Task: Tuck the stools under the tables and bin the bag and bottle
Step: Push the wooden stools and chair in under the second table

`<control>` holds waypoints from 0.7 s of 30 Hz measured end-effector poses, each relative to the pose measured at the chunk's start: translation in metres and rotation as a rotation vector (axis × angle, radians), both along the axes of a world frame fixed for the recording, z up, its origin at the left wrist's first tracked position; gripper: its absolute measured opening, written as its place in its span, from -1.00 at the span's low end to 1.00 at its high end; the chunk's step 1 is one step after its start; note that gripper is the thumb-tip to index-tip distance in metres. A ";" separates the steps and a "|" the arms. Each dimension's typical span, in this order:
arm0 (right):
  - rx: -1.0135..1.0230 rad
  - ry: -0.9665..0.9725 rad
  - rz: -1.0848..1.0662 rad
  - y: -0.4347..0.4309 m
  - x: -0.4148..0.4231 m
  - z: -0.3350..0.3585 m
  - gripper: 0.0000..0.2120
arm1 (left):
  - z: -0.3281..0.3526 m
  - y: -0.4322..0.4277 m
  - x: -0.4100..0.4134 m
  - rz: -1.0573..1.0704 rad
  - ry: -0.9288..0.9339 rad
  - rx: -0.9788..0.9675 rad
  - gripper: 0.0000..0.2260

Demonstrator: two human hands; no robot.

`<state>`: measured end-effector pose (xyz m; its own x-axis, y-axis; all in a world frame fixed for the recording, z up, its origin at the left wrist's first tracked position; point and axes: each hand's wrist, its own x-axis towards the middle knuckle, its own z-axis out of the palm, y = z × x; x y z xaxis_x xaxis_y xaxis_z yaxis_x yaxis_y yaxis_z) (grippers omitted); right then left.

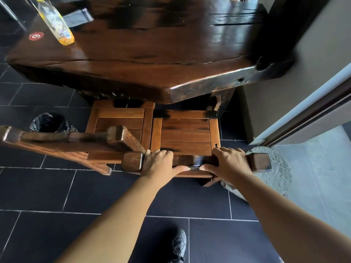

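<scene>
Wooden rail of the stool (185, 137) is gripped under curled fingers of left hand (159, 164) and right hand (230, 162).

The table (152, 54) hides part of the right stool (185, 133); bottle (57, 23) top cropped.

Floor (47, 186): dark grey tiles, pale grout. Round grey stone slab (275, 173) beside the wall (303, 73). One black shoe (179, 243).

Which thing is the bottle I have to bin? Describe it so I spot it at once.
Find the big dark wooden table. At its far left corner, next to the round red sticker, stands the bottle. It is clear plastic with a yellow cap and orange-yellow bottom, the only bright tall thing beside a flat dark grey box.
</scene>
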<state>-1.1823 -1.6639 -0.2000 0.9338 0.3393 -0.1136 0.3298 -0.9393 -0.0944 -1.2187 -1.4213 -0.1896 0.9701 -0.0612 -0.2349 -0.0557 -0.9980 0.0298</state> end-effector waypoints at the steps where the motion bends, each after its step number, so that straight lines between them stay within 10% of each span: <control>1: 0.003 0.000 0.000 0.000 0.003 -0.001 -0.42 | -0.001 0.001 0.002 -0.002 -0.009 0.001 -0.29; 21: -0.046 0.030 0.020 0.009 0.065 0.009 -0.46 | -0.004 0.006 0.068 -0.021 -0.046 0.018 -0.26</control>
